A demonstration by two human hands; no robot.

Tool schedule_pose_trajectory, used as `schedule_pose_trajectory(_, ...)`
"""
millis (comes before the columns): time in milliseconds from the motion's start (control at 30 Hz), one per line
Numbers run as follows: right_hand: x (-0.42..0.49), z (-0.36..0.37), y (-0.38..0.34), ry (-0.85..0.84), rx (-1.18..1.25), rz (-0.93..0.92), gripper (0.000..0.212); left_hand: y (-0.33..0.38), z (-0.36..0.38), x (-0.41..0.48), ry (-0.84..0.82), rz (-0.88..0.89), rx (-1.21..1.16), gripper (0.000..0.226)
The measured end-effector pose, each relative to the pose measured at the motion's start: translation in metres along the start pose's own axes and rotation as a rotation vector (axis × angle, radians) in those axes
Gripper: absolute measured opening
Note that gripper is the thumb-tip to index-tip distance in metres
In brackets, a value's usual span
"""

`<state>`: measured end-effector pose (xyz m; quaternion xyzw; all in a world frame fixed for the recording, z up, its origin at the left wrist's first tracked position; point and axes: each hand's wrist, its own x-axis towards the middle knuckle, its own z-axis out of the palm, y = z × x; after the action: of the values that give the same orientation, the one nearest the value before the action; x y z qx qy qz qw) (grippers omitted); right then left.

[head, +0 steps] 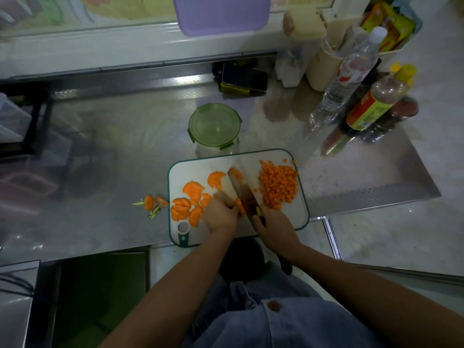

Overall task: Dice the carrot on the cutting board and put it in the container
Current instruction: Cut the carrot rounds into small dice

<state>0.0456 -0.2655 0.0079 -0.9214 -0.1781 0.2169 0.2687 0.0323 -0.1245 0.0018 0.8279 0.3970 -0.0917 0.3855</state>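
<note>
carrot dice (278,186) orange | cutting board (300,209) white, teal rim | container lid (214,125) green

One cutting board (190,169), one knife (241,189), one container (214,126)

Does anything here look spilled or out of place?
Yes: a couple of carrot ends with green stem bits lie off the cutting board, on the steel counter just to its left. They look like trimmings, not a spill. Nothing else stands out.
</note>
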Motion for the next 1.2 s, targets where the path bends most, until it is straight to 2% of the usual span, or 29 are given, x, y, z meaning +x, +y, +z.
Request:
schedule_pose_trajectory(167,0.004,-0.009,-0.002,-0.024,-0.061,-0.017,0.015,0.0,0.006,0.001,-0.01,-0.099,-0.136,0.019)
schedule_pose_trajectory(300,0.003,-0.02,-0.004,0.02,-0.077,-0.053,0.016,0.0,0.003,0.003,-0.046,-0.156,-0.176,0.015)
schedule_pose_trajectory(567,-0.002,-0.019,-0.015,-0.028,-0.152,-0.056,0.018,-0.002,0.003,0.007,-0.094,-0.193,-0.223,0.012)
schedule_pose_trajectory(667,-0.007,-0.017,-0.012,-0.05,-0.172,-0.05,0.018,-0.003,0.004,0.008,-0.089,-0.206,-0.255,0.004)
schedule_pose_trajectory(900,-0.01,-0.009,-0.013,-0.102,-0.221,-0.028,0.018,-0.001,0.002,0.011,-0.1,-0.226,-0.278,0.01)
schedule_pose_trajectory(967,-0.006,-0.005,-0.015,-0.124,-0.266,-0.019,0.018,-0.002,0.003,0.013,-0.102,-0.225,-0.273,0.005)
schedule_pose_trajectory(1067,-0.001,0.0,-0.017,-0.161,-0.32,-0.004,0.022,-0.004,0.003,0.014,-0.085,-0.224,-0.272,0.013)
schedule_pose_trajectory(1200,-0.002,0.005,-0.013,-0.124,-0.321,-0.013,0.035,-0.003,0.002,0.015,-0.093,-0.248,-0.302,0.011)
